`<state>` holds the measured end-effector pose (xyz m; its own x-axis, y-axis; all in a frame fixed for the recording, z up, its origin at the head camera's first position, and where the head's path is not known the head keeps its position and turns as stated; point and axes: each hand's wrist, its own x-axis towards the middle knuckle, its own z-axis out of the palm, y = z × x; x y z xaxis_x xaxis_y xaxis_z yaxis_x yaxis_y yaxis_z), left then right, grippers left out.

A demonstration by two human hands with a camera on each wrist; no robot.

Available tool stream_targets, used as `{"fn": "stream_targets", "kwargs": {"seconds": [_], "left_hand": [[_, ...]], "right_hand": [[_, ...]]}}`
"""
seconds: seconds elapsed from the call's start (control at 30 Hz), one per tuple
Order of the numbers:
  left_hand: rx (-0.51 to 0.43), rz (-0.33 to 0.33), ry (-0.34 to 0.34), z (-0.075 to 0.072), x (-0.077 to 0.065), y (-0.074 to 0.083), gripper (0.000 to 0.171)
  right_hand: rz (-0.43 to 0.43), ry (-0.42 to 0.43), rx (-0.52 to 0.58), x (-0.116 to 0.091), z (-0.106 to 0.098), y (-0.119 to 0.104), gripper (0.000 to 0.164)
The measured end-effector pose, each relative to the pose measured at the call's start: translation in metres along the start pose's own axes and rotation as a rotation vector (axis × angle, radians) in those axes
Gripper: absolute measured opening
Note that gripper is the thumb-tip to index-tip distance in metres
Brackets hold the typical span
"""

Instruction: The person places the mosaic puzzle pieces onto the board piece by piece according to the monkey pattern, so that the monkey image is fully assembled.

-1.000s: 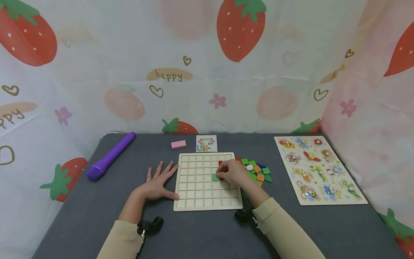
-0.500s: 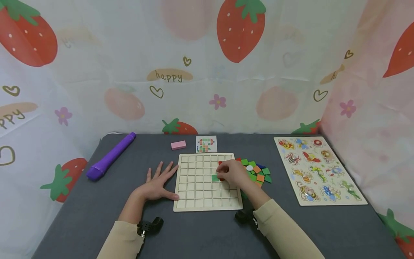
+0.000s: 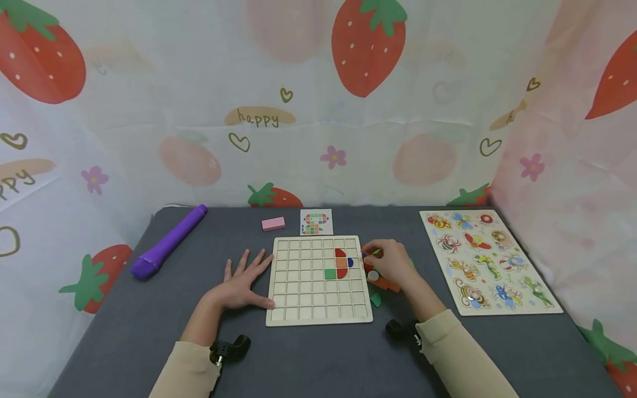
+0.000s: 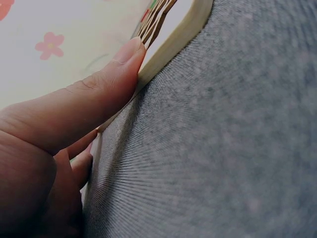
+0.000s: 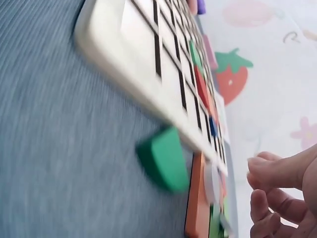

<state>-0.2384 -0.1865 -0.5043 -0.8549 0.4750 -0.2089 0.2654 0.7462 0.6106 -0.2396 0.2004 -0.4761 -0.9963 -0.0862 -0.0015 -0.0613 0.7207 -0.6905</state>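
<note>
A cream grid board [image 3: 298, 298] lies on the dark cloth. On it are a green square [image 3: 330, 274], an orange square [image 3: 341, 262], a red piece [image 3: 340, 252] above it, another red piece [image 3: 342, 273] below it and a small blue piece [image 3: 350, 262]. My left hand [image 3: 241, 287] lies with spread fingers at the board's left edge, its thumb touching the rim. My right hand [image 3: 390, 262] is over the pile of loose pieces, thumb and fingertips close together. A blue bit [image 3: 364, 255] shows by those fingertips; whether they pinch it is unclear.
The pile includes a white round piece [image 3: 373, 275], orange pieces [image 3: 384, 283] and a green piece [image 3: 375, 299]. Behind the board stand a pattern card [image 3: 316, 222] and a pink block [image 3: 273, 224]. A purple microphone-shaped object [image 3: 169, 243] lies left, an insect picture board [image 3: 490, 262] right.
My right hand has left the grid and moved right to the pile, uncovering the red, orange and blue pieces. The white round piece has shifted nearer the board. My left hand has stayed put.
</note>
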Motion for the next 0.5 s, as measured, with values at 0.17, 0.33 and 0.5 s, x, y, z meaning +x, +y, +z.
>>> {"fn": "stream_targets", "kwargs": {"seconds": [0.17,0.33,0.5], "left_hand": [[0.007,-0.004,0.002,0.000,0.000,0.001,0.119],[0.006,-0.005,0.001,-0.001,0.000,0.001,0.119],[0.012,-0.001,0.002,0.000,0.001,0.000,0.118]], "right_hand": [[0.020,0.023,-0.040,-0.002,-0.008,0.015,0.018],[0.025,0.019,-0.064,-0.002,-0.012,0.027,0.021],[0.022,0.002,-0.079,-0.001,-0.014,0.033,0.021]]}}
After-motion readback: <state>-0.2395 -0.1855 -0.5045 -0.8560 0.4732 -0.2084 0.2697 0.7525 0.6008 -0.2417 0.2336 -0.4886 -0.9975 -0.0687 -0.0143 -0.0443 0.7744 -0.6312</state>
